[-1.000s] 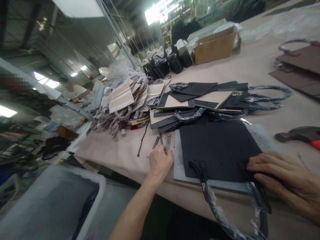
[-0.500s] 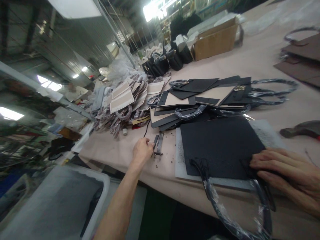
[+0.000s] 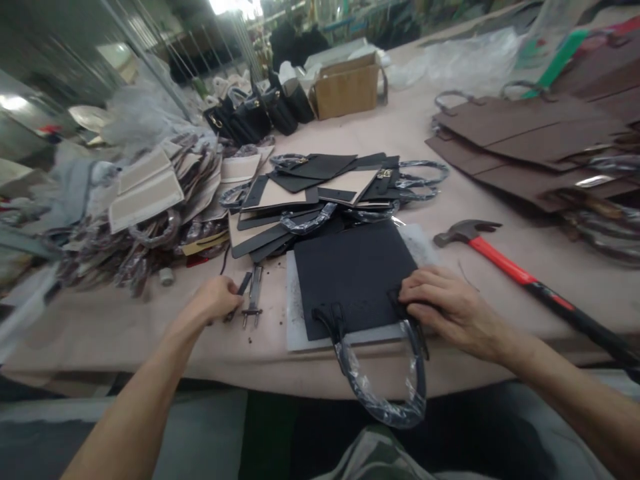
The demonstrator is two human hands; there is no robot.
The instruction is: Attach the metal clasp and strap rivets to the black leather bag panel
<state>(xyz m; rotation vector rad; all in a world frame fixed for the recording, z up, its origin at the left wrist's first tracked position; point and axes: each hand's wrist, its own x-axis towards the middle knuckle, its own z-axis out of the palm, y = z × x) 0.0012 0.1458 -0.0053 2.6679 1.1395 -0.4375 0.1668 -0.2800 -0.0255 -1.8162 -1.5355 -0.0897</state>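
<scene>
A black panel (image 3: 355, 273) lies on a slab (image 3: 295, 327) by the tabletop's (image 3: 225, 353) front edge. Fingers together, the right hand (image 3: 443, 307) touches it; the left hand (image 3: 219, 298) curls at a dark bar (image 3: 245, 283). I cannot tell either's grip.

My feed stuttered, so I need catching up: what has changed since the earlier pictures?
The left hand has moved left, leaving the pronged tool on the table; its fingers are now at the dark bar beside it, grip unclear. The view swung right, showing more of the hammer. The right hand stays on the black panel.
</scene>
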